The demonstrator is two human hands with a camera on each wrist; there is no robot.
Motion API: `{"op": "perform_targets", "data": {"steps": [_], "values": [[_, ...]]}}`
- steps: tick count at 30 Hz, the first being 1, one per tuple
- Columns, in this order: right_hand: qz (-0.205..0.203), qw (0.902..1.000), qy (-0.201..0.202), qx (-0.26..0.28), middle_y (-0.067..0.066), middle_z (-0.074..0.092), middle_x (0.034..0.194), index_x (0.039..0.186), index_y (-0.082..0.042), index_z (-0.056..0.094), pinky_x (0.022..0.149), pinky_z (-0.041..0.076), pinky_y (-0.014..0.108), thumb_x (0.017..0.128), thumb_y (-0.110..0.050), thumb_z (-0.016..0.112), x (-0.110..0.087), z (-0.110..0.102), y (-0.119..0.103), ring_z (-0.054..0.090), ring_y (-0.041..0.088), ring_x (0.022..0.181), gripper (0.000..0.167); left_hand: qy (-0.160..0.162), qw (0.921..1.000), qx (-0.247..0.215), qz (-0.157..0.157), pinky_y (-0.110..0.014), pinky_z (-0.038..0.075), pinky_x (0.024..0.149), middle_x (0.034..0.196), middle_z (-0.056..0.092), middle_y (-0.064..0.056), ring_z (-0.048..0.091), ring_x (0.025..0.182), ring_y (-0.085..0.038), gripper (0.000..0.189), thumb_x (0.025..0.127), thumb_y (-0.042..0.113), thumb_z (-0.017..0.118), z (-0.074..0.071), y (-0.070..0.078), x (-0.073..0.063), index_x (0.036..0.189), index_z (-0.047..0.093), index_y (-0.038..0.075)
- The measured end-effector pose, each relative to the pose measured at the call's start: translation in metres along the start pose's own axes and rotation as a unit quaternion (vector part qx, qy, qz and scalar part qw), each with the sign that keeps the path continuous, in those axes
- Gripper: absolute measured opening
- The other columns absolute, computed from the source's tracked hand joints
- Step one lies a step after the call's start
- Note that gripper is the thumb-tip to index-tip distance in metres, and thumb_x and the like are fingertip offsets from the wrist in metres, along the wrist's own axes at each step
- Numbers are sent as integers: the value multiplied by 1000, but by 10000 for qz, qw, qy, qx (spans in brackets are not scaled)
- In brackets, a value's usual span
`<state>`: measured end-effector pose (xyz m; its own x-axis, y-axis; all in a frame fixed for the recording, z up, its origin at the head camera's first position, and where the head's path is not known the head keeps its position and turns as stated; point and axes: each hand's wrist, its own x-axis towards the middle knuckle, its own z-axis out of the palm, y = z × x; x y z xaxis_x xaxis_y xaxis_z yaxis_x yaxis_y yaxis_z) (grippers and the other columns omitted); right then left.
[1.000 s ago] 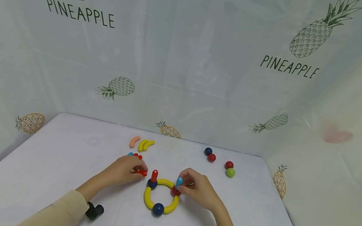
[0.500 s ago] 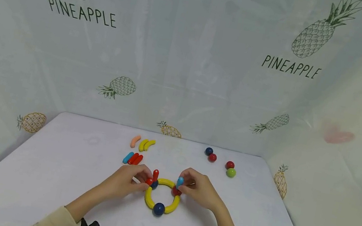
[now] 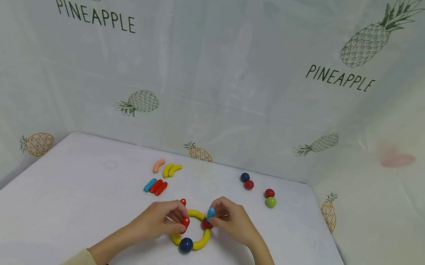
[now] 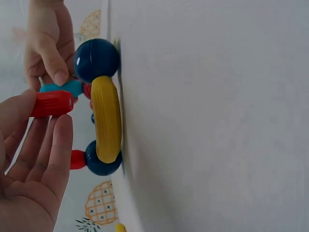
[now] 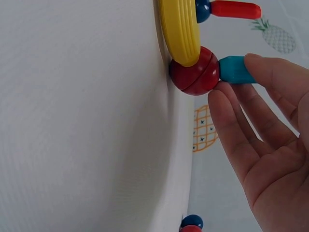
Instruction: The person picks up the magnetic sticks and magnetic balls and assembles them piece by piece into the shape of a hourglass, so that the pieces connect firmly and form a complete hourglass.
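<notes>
A ring of yellow curved rods (image 4: 107,121) and coloured balls lies flat on the table. My left hand (image 3: 160,221) pinches a red rod (image 4: 52,103) between thumb and fingers, upright above the ring's left side. At the ring's front is a dark blue ball (image 3: 186,245). My right hand (image 3: 234,221) pinches a light blue rod (image 5: 236,70), which stands on the red ball (image 5: 193,72) at the ring's right. Behind my left hand, another red rod (image 5: 236,9) stands on a second dark blue ball (image 4: 102,159), mostly hidden in the head view.
Left of the ring's far side lie a blue rod (image 3: 150,185) and two red rods (image 3: 158,187). Farther back are a pink curved rod (image 3: 158,165) and two yellow ones (image 3: 171,171). Blue and red balls (image 3: 247,181), plus a red and a green ball (image 3: 270,202), sit at the back right.
My left hand has carried its red rod rightward and nearer, from beside the ring to above its left side, turning it upright. My right hand stays on the light blue rod.
</notes>
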<state>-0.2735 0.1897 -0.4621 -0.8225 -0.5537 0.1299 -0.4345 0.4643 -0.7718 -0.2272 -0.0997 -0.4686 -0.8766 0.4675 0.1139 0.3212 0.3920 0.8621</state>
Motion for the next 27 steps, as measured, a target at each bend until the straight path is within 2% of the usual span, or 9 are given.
{"op": "perform_targets", "data": {"steps": [14, 21, 27], "values": [[7, 10000, 17, -10, -9, 75, 106, 117, -20, 65, 97, 60, 33, 98, -12, 78, 0, 0, -1, 71, 13, 101, 25, -104, 9999, -118, -38, -22, 59, 89, 105, 73, 10, 69, 100, -11, 22, 95, 20, 82, 12, 6, 1, 114, 70, 20], [5, 10000, 14, -26, -8, 75, 105, 117, -20, 65, 97, 60, 33, 98, -12, 78, -1, 0, -1, 71, 12, 101, 25, -149, 9997, -171, -38, -20, 59, 84, 101, 73, 8, 70, 93, -11, 22, 95, 19, 83, 14, 12, -1, 112, 69, 19], [31, 10000, 18, -4, -8, 75, 105, 117, -20, 65, 95, 59, 28, 98, -12, 78, -1, 0, -1, 71, 13, 100, 24, -251, 9989, -386, -47, -23, 61, 85, 102, 74, 5, 72, 95, -12, 28, 92, 14, 85, 16, 12, -2, 113, 66, 17]]}}
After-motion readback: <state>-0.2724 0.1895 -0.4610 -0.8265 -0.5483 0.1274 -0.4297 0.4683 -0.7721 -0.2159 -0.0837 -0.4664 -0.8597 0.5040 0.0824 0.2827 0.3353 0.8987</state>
